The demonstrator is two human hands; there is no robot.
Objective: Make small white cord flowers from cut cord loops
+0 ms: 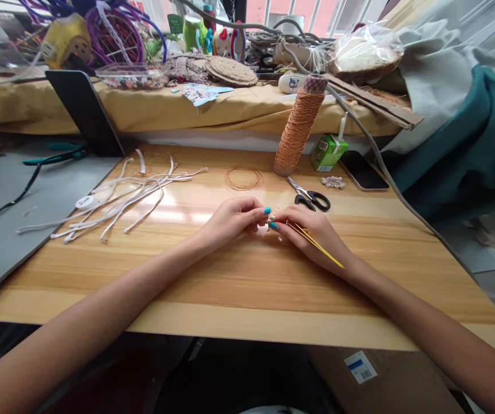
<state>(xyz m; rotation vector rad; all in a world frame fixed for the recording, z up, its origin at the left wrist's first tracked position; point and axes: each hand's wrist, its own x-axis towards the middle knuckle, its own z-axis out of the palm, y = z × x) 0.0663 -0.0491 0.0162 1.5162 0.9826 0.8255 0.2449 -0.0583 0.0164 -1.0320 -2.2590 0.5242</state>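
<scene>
My left hand [241,215] is closed in a pinch on a small white piece [271,218], too small to make out fully. From the other side, my right hand [312,230] meets it with thumb and finger pressed together on the same piece. A slim yellow tool that looks like tweezers [319,245] lies along my right hand, its joined end pointing toward the wrist. Just beyond my right hand are black-handled scissors [310,195]. A coil of thin orange cord [244,178] rests on the wooden board beyond my left hand.
White cords [122,201] lie tangled at the left. At the back right stand an orange cord spool [297,129], a green drink carton [328,152], small white pieces [332,182] and a phone [364,171]. A dark tablet [83,112] leans back left. A grey cable [403,198] runs along the right.
</scene>
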